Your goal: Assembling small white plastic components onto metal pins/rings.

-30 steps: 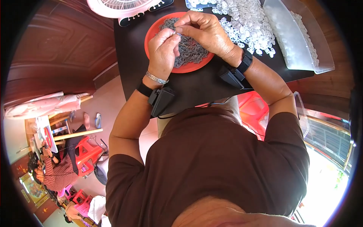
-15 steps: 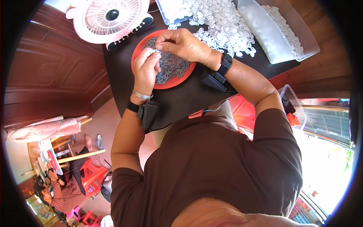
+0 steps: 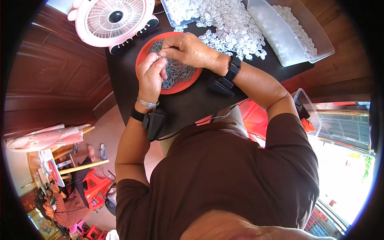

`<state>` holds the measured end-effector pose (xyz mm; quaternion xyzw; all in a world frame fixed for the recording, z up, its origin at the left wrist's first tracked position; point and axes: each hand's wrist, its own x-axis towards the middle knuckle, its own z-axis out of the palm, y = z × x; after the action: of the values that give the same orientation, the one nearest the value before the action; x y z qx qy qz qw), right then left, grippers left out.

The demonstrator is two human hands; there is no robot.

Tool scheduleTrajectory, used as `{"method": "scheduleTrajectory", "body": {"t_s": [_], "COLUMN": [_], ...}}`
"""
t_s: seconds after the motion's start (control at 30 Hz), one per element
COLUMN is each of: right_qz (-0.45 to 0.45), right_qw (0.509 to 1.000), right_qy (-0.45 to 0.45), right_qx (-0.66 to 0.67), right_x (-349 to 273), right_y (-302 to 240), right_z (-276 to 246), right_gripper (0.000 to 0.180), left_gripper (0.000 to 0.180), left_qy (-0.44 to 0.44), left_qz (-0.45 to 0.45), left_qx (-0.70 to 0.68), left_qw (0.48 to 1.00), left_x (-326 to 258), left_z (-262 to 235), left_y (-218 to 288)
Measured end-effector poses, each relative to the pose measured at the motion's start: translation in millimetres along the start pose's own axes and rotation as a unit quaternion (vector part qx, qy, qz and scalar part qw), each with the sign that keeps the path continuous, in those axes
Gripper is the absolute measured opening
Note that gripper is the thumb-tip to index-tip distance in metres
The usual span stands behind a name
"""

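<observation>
In the head view, a tiny pale piece, too small to identify, is pinched between the fingertips of the left hand (image 3: 151, 76) and the right hand (image 3: 188, 50) above the round orange plastic plate (image 3: 141, 60) on the black tabletop (image 3: 192, 104). A heap of thin grey metal pieces (image 3: 178, 72) fills the plate, and many small clear plastic pieces (image 3: 232, 24) lie loose beyond it, so much work is judged to remain.

Both hands (image 3: 151, 75) (image 3: 190, 50) pinching grey bits above red plate (image 3: 141, 60)
</observation>
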<state>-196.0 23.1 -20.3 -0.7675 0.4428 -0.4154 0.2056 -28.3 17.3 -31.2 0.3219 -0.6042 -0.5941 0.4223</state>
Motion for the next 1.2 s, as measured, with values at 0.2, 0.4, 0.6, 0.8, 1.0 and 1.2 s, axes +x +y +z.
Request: {"method": "scheduleTrajectory", "body": {"t_s": [0.2, 0.4, 0.6, 0.8, 1.0, 1.2], "right_qz": [0.134, 0.129, 0.149, 0.137, 0.115, 0.168], "right_qw": [0.984, 0.941, 0.931, 0.933, 0.967, 0.971], "right_qy": [-0.002, -0.123, -0.145, -0.155, -0.085, 0.022], "right_qx": [-0.114, -0.289, -0.299, -0.293, -0.212, 0.171], "right_x": [10.4, 3.3, 2.6, 3.2, 4.1, 12.6], "right_y": [17.3, 75.2, 80.6, 72.1, 84.4, 63.7], "right_z": [-49.7, -75.5, -66.2, -65.0, -65.7, -49.5], "right_gripper": [0.024, 0.021, 0.020, 0.016, 0.015, 0.022], "left_gripper": [0.015, 0.017, 0.017, 0.020, 0.019, 0.018], "left_qy": [0.017, 0.017, 0.001, -0.006, -0.008, -0.045], "left_qz": [0.018, 0.021, 0.019, 0.003, 0.000, -0.020], "left_qx": [0.014, 0.011, 0.007, 0.027, 0.023, -0.030], "left_qw": [1.000, 1.000, 1.000, 1.000, 1.000, 0.998], "left_x": [3.2, 5.3, 5.4, 5.2, 6.7, 5.0], "left_z": [-10.3, -12.1, -11.1, -14.1, -16.4, -12.4], "left_y": [-2.8, -2.6, -3.2, -2.5, -2.9, -1.3]}}
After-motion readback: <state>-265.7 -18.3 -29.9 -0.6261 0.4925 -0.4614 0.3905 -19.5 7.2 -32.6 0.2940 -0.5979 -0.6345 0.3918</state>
